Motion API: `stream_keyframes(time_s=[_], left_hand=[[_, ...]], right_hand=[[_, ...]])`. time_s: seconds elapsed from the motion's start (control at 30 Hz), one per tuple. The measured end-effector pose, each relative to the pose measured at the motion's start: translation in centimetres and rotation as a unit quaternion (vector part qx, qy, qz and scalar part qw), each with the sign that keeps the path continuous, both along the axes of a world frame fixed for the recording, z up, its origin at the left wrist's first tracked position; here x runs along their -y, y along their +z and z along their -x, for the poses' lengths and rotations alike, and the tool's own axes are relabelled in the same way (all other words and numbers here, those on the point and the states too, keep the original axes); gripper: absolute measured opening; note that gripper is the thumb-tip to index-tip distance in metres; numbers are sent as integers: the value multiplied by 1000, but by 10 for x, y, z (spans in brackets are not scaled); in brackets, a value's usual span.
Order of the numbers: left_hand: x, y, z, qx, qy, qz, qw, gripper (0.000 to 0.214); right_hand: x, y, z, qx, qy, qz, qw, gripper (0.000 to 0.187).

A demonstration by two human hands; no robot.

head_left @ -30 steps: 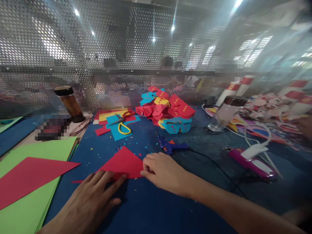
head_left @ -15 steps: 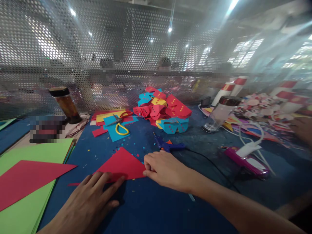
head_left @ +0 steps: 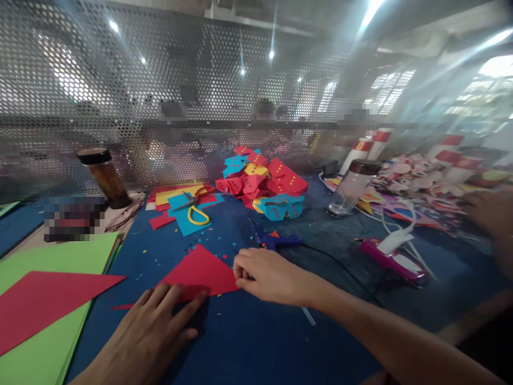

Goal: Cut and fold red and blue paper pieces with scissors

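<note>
A folded sheet of red paper (head_left: 202,267) lies on the blue tabletop in front of me, its fold toward me and a point facing away. My left hand (head_left: 156,315) rests flat along the near edge with its fingers spread. At the right corner, my right hand (head_left: 264,275) is closed, its thumb and curled fingers on the paper's tip. Just beyond that hand lies a blue glue gun (head_left: 280,241) with a black cord. A thin translucent strip (head_left: 309,316) lies below my right forearm.
Scissors (head_left: 197,215) lie on coloured paper scraps. Behind are a pile of dotted paper shapes (head_left: 256,176), a dark-filled bottle (head_left: 107,182) and a clear bottle (head_left: 348,192). Green sheets (head_left: 86,246) bear another red piece (head_left: 52,297). A purple device (head_left: 393,262) and another person's hand (head_left: 487,211) are right.
The view has shifted slightly, so the background and bottles sit a little further left. Both my hands keep nearly the same place on the red paper. The other person's hand shows more.
</note>
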State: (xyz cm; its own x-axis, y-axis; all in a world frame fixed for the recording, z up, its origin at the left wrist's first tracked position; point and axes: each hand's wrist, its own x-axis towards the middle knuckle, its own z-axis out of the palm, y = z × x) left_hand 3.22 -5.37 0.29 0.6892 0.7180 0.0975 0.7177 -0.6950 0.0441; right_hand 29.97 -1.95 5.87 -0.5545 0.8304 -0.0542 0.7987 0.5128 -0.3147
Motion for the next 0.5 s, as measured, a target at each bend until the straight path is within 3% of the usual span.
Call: stream_keyframes(time_s=[0.2, 0.5], left_hand=[[-1, 0, -2, -6, -5, -14, 1000, 44], [0, -1, -2, 4, -10, -40, 999, 42]], right_hand=[[6, -6, 25, -81, -6, -54, 995, 6], [10, -28, 52, -65, -14, -79, 995, 4]])
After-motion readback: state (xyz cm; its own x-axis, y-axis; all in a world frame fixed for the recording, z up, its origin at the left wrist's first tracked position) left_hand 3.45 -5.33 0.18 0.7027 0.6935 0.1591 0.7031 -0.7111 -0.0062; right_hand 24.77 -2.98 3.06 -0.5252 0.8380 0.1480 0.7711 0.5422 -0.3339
